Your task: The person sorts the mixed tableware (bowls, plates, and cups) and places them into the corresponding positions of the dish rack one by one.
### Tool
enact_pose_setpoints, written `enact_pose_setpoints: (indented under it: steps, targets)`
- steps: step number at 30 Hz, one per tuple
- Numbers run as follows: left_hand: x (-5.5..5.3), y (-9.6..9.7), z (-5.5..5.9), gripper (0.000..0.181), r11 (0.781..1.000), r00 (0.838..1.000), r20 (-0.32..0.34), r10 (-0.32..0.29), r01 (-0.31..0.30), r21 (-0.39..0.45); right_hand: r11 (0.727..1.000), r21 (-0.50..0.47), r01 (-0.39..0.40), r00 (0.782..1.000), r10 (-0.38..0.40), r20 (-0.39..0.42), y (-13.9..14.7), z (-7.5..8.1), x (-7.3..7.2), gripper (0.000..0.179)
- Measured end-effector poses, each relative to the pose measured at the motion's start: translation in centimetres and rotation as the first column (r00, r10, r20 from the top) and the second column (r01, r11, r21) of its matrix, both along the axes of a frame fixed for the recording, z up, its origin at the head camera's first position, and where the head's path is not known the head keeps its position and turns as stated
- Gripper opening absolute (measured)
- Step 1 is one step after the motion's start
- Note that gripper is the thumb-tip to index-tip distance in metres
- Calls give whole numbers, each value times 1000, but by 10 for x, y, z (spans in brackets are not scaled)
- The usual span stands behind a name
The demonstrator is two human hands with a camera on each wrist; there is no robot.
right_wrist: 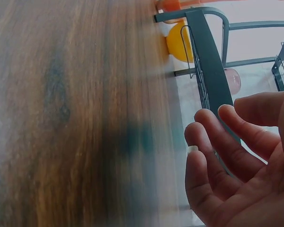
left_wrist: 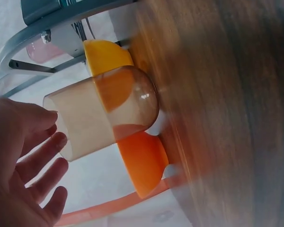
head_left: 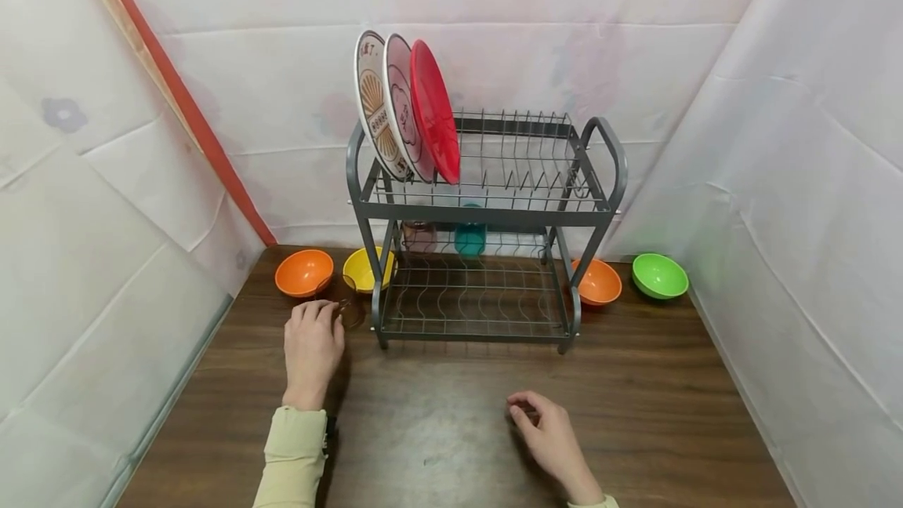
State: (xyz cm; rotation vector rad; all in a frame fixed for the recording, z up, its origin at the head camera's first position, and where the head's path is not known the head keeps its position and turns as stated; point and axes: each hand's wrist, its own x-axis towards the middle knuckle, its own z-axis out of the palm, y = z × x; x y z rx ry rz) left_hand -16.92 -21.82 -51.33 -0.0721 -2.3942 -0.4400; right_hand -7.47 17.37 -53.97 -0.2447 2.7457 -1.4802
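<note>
The left hand [head_left: 313,342] is at the rim of the transparent brown cup [left_wrist: 87,120], whether pinching I cannot tell; the cup stands near the yellow bowl [head_left: 362,270]; likely a pick-up, calling for a firm pinch; the right hand [head_left: 550,431] is empty, fingers loose.

From here I see a brown worktop [head_left: 430,429] bearing a rack [head_left: 483,216], two orange bowls [head_left: 304,273], a yellow bowl [head_left: 361,270] and a green bowl [head_left: 659,277]; whether the cup [left_wrist: 87,123] touches it, I can't tell.

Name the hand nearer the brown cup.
Left. The left hand is at the rim of the cup; the right hand is well off to the cup's right.
</note>
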Motion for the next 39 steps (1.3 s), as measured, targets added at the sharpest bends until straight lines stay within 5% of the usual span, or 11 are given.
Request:
enact_pose_setpoints:
  steps: [14,28,35,39]
  targets:
    - [6,-3,5,11,998,999,-29,43,-42,45,1000,13,20,1000,-20,1,1,2,-2,10]
    - [37,16,23,10,997,999,50,-22,18,76,1000,7,15,999,-16,34,3,-4,12,11]
    - [48,11,45,7,996,987,155,-50,38,76,1000,15,20,999,-20,32,3,-3,10,11]
    - [52,8,60,8,989,947,306,-100,60,137,1000,5,24,1000,-24,18,1,-2,5,11]
